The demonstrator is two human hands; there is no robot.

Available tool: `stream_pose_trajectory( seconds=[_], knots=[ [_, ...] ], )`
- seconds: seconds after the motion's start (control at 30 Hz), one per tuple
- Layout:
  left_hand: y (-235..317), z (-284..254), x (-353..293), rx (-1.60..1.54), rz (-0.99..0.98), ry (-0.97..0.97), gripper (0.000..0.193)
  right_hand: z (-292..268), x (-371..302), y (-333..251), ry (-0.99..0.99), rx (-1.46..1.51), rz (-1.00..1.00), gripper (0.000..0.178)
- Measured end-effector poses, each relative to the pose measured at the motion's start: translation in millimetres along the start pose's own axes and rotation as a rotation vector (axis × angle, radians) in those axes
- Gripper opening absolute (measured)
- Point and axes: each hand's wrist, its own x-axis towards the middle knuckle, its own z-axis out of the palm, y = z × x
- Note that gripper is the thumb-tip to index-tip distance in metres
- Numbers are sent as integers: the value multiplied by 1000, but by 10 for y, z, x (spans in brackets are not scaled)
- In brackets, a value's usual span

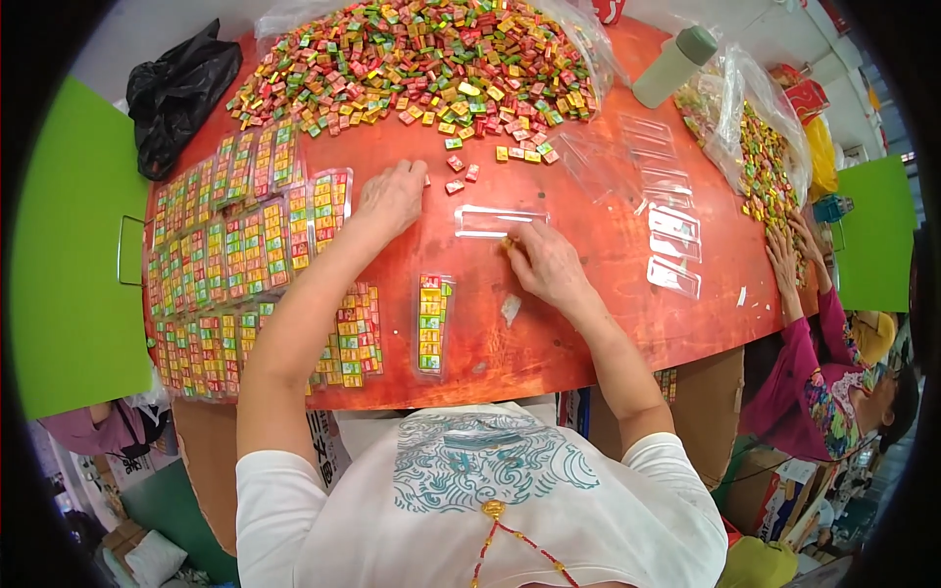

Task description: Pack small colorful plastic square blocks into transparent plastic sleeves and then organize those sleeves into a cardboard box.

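Observation:
A clear plastic tray (469, 233) lies in front of me on the red table, with no blocks seen in it. My right hand (551, 267) is at its near right edge, thumb and fingers pinched on a small yellow block (507, 243). Left of the tray, my left hand (390, 202) is low over the table with its fingers closed; a bit of red shows by the fingertips, but what they hold is mostly hidden. Loose red blocks (455, 187) lie between this hand and the big heap. Nearer me is a filled tray (429, 323) of coloured blocks.
A large heap of small blocks (421, 69) covers the far side. Filled trays (230, 245) lie in rows at left, partly under my left forearm. Clear empty trays (673, 231) and a bottle (674, 67) are at right. Another person's hands (784, 260) touch a second heap (765, 162).

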Motion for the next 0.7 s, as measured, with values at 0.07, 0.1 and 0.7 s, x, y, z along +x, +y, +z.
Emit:
stream_pose_trajectory(
  seconds=[0.07,0.1,0.7],
  knots=[
    [33,-66,-51,28,-29,-45,16,-36,198,8,127,77,64,11],
    [60,-70,-32,29,-25,-45,16,-23,312,68,159,71,122,11],
    [26,-266,10,-231,-76,-218,33,223,652,205,130,-84,100,17]
  ],
)
